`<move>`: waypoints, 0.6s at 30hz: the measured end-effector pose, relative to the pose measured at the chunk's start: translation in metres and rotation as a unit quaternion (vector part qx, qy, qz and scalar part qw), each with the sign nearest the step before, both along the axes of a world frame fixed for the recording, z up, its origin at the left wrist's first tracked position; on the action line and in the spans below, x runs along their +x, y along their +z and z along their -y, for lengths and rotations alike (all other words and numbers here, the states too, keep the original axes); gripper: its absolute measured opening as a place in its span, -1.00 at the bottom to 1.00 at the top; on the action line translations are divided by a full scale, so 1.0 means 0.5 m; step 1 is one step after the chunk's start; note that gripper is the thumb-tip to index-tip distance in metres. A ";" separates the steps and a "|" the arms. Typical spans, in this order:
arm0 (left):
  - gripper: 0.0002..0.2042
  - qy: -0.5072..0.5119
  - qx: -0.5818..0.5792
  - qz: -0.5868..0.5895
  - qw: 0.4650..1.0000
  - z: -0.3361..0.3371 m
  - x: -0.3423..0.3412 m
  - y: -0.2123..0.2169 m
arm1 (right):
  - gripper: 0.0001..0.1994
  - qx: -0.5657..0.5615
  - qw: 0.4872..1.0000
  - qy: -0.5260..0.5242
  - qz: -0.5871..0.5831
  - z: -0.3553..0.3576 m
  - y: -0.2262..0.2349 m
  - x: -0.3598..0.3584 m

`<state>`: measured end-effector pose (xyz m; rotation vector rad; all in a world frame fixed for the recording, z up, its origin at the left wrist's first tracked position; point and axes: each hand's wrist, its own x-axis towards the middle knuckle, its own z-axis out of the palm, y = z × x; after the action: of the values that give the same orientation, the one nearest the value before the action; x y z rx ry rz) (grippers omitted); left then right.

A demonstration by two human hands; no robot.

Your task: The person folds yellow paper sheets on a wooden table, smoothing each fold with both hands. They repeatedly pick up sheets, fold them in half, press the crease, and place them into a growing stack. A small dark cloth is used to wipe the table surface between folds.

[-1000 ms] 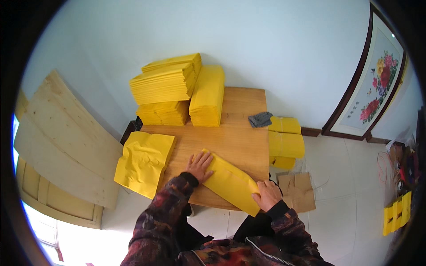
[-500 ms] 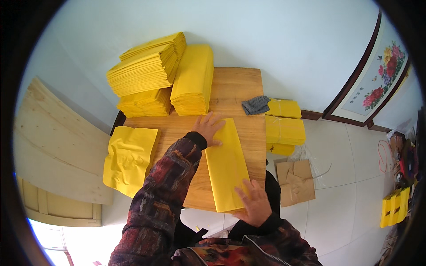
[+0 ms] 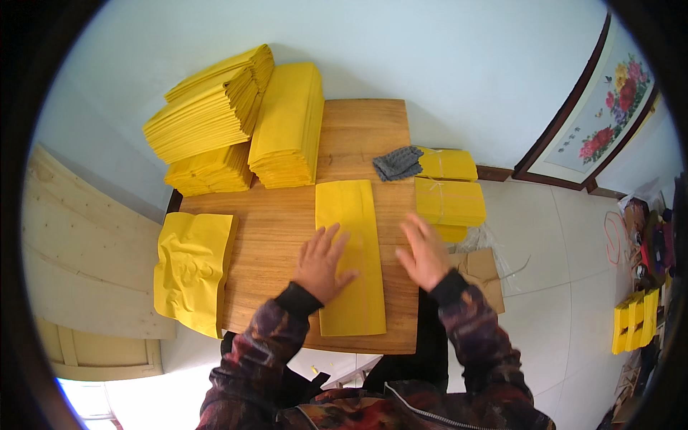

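Observation:
A long folded sheet of yellow paper [image 3: 358,287] lies lengthwise before me on the wooden table [image 3: 265,265]. My left hand [image 3: 322,265] is on its left edge, fingers spread and partly over the paper. To the right of the sheet, my right hand [image 3: 424,252] hovers with thumb and fingers apart, holding nothing and slightly blurred by motion. A wrinkled yellow sheet [image 3: 192,272] rests at the table's left edge. Behind it rise tall stacks of folded yellow paper [image 3: 287,125].
A grey knitted cloth [image 3: 398,163] lies near the table's right edge. Tied yellow bundles [image 3: 450,201] stand beyond that edge, with brown cardboard [image 3: 479,276] on the tiled floor. A pale wooden board [image 3: 86,251] leans at the left. More yellow bundles [image 3: 634,322] sit far right.
My left hand has come back from the sheet's far end toward me. My right hand has lifted off the near end and moved forward. The folded sheet now lies straighter.

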<state>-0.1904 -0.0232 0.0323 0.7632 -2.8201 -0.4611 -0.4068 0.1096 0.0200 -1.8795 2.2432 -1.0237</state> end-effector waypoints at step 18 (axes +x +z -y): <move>-0.20 -0.002 -0.039 0.106 0.994 -0.040 -0.037 -0.064 | -0.87 -0.051 0.986 -0.079 -0.138 0.106 -0.043 -0.081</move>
<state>-0.2088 -0.0032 0.0004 0.8378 -3.0149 -0.2837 -0.4473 0.0565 -0.0015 -2.0257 2.5749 -0.9670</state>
